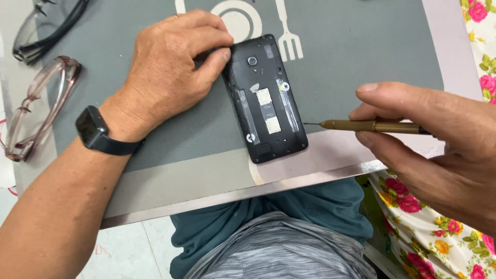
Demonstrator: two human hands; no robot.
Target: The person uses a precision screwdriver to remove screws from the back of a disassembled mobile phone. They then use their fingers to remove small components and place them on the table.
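Observation:
A black phone (266, 98) lies face down on the grey mat (351, 46) with its back cover off, showing the camera lens and pale card slots. My left hand (173, 70) rests on the mat and presses the phone's upper left corner with thumb and fingers. A black watch sits on that wrist. My right hand (439, 144) pinches a thin gold-brown screwdriver (369, 125) held level, its fine tip just off the phone's right edge.
Pink-framed glasses (39, 106) and dark-framed glasses (44, 26) lie at the left. The table's metal edge (258, 191) runs just below the phone. A floral cloth (439, 237) hangs at the right. My lap shows below the table edge.

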